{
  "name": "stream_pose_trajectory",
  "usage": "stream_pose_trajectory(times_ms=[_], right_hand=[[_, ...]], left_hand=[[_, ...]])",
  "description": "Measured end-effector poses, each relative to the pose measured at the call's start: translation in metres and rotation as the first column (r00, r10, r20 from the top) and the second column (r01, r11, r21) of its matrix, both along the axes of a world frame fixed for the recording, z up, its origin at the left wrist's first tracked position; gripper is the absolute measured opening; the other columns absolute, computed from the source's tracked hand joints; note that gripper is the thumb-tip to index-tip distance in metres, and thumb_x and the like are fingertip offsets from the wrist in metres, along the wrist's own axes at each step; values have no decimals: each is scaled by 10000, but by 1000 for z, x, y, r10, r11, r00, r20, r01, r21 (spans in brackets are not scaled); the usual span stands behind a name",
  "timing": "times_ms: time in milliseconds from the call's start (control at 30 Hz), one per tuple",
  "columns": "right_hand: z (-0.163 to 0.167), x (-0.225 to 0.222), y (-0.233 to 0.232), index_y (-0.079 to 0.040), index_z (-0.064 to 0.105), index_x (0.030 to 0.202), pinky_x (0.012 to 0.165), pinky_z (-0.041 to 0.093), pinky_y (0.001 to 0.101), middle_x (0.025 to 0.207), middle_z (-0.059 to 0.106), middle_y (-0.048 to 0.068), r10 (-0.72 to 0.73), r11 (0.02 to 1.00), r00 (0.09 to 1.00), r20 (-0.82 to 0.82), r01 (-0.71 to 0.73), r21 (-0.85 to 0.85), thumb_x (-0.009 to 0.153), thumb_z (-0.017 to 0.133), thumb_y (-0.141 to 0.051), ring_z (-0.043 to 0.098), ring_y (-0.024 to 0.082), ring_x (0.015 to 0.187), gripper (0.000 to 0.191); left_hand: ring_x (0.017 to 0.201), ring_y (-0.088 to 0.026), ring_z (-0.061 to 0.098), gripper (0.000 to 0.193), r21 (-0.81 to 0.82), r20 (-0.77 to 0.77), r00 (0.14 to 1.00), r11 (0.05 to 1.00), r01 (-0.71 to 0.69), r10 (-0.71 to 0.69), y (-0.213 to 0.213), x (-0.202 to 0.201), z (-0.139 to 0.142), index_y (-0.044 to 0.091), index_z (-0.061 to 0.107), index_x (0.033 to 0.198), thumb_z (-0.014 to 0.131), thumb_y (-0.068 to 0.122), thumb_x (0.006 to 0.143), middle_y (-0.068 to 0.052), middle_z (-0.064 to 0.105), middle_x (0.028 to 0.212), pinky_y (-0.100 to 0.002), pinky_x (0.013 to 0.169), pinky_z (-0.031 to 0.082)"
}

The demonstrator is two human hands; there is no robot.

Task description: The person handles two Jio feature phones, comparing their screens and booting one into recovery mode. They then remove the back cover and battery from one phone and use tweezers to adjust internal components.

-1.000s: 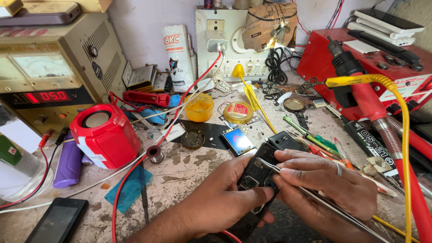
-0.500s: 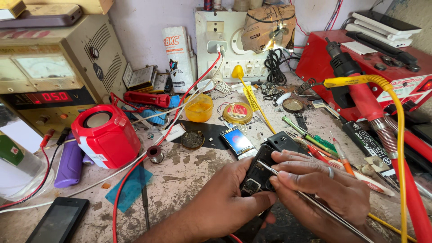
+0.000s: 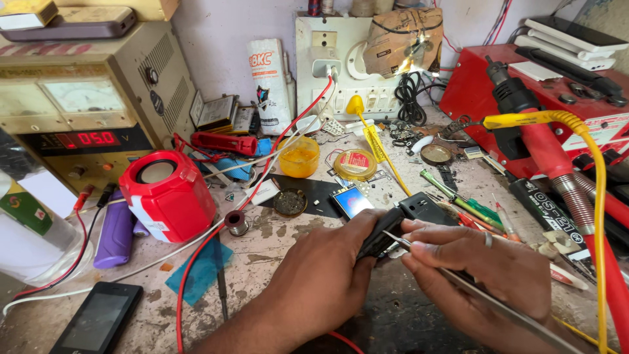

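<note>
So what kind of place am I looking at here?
Most likely a small electronics or phone repair bench. A bench power supply with a red digital readout stands at the left, a red soldering station at the right, and both hands work on an opened black handset.

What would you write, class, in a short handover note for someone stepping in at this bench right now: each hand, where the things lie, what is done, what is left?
Left hand: grips the small black phone by its near end, over the bench.
Right hand: holds metal tweezers, tips on the phone's opened near end.
Nearby: small blue-lit screen just beyond the phone; solder spool to the left; screwdrivers to the right.
Done: the phone appears opened.
Left: the tweezer work at the phone; which part it grips cannot be told.
</note>
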State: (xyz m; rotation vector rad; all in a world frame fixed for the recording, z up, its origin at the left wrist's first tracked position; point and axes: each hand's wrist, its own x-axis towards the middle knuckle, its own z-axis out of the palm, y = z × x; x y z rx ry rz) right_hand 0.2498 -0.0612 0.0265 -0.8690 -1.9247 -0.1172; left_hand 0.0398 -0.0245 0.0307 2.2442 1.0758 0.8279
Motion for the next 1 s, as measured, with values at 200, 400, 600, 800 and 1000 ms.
stream_pose_trajectory(times_ms=[200, 400, 600, 800, 1000], right_hand=[[-4, 5, 3, -84, 712, 936, 821, 658, 316, 995, 797, 93, 0, 998, 999, -32, -2, -67, 778, 832, -72, 808, 224, 1024, 199], [-4, 11, 0, -94, 695, 971, 840, 652, 303, 1005, 786, 80, 4, 997, 1000, -14, -5, -73, 824, 817, -97, 790, 227, 1076, 191], [-4, 14, 8, -74, 697, 965, 784, 661, 297, 1029, 811, 106, 52, 984, 998, -48, -59, -166, 797, 824, -89, 777, 213, 999, 212], [-6, 9, 3, -69, 676, 975, 871, 649, 316, 1045, 803, 105, 31, 988, 994, -103, -46, -144, 820, 808, -80, 803, 221, 1085, 203], [-3, 5, 3, -58, 713, 994, 894, 619, 324, 1076, 802, 122, 46, 981, 996, -80, -60, -182, 804, 798, -53, 789, 207, 1090, 209]], left_hand=[[936, -403, 710, 540, 132, 210, 963, 981, 146, -171, 0, -2, -2, 73, 512, 1386, 663, 70, 867, -191, 730, 967, -471, 747, 553], [1019, -308, 650, 720, -149, 551, 782, 887, 437, -292, -1, 8, -7, 36, 364, 1526, 557, -3, 833, -167, 641, 1182, -376, 825, 573], [1128, -385, 634, 659, 241, 100, 988, 966, 93, -119, 3, -3, -7, 40, 439, 1530, 680, 267, 961, -249, 656, 1226, -441, 929, 508], [1245, -378, 637, 510, 95, 386, 894, 973, 208, -229, 2, 2, -9, 34, 406, 1549, 450, 282, 1106, -235, 629, 1338, -461, 998, 475], [966, -367, 649, 647, 192, -4, 1000, 981, -25, 26, 6, -3, -6, 159, 384, 1593, 559, 307, 988, -192, 617, 1141, -454, 815, 512]])
